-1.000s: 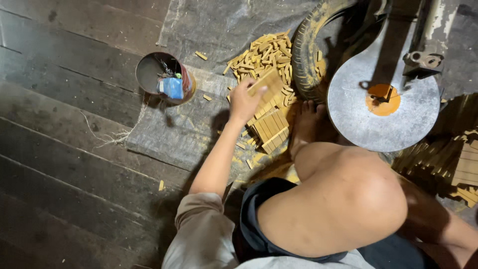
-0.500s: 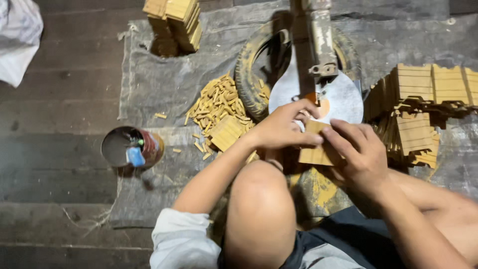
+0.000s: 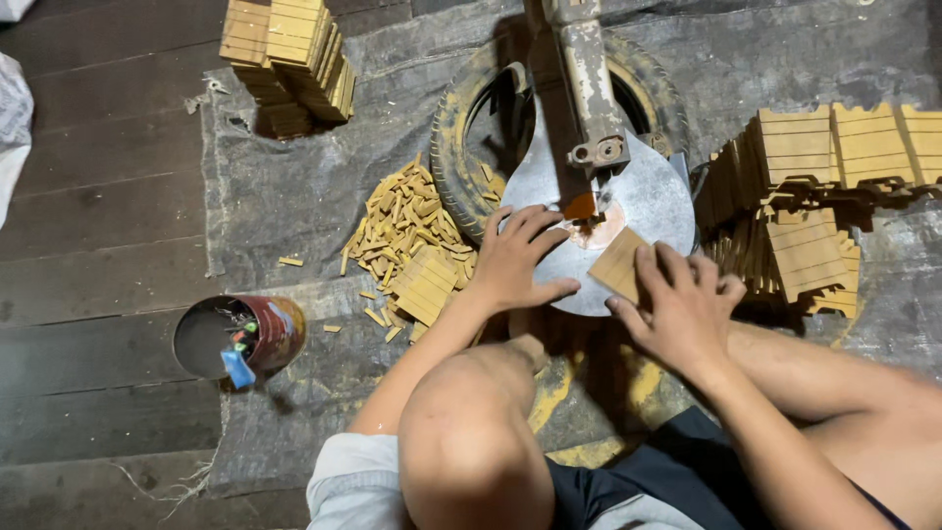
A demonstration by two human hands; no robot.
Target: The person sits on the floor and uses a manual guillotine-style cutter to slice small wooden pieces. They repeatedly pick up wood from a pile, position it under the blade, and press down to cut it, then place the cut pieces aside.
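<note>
Left hand (image 3: pixel 522 257): fingers spread flat on round metal disc (image 3: pixel 659 201)
Right hand (image 3: pixel 679 306): pressing small wooden tile (image 3: pixel 618 263) on disc
Beside: loose wood scraps (image 3: pixel 407 231), tyre (image 3: pixel 453 147), tin can (image 3: pixel 240 336)

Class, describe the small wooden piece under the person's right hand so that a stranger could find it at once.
Start at the old tyre on the grey tarp; a round metal disc lies over it. On the disc's lower right part, beneath the fingers of the right hand, sits a flat tan wooden piece. Unlike the stacked and scattered pieces around, it lies singly on the metal.
</note>
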